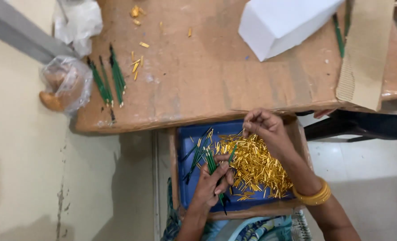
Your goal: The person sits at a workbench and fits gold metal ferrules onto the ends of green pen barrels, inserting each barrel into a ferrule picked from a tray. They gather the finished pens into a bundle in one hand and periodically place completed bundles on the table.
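The left hand (214, 180) has its fingers curled shut around a small bundle of green sticks (212, 164), whose long axes run away from the palm, up and slightly left, with their tips fanning out above the knuckles. Just right of those fingers lies the heap of short gold tubes (256, 167), scattered at all angles inside a blue-lined tray (187, 187). The right hand (265, 129) hovers at the far edge of the heap, its fingertips pressed together in a pinch; what they hold is too small to tell. It is the hand nearer the tubes. More green sticks (111, 80) rest apart on the brown surface (216, 76), beyond both hands.
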